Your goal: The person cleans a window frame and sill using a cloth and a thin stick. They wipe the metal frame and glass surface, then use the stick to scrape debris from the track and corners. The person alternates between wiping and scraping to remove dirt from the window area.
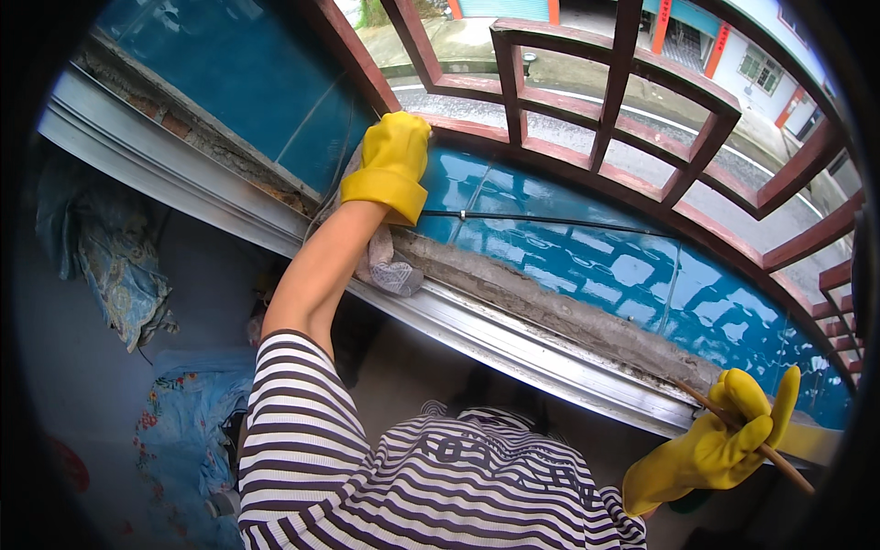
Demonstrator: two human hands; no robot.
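Note:
Both my hands wear yellow rubber gloves. My left hand (pixel 395 161) reaches over the window sill, its fingers curled down at the lower bar of the red grille (pixel 467 126). What those fingers hold, if anything, is hidden. Under that wrist a greyish patterned cloth (pixel 395 271) drapes over the concrete sill (pixel 495 268) and onto the aluminium window track (pixel 522 337). A thin wooden stick (pixel 708 402) is gripped in my right hand (pixel 735 433), with one or two fingers raised off it. The stick's far tip is at the track's dirty outer edge.
Glossy blue tiles (pixel 570 247) cover the ledge outside, crossed by a black cable (pixel 550 221). Beyond the grille runs a road (pixel 557 148). Indoors at left hang a patterned curtain (pixel 124 275) and a blue floral cloth (pixel 185 405). Brick shows along the broken sill (pixel 172 125).

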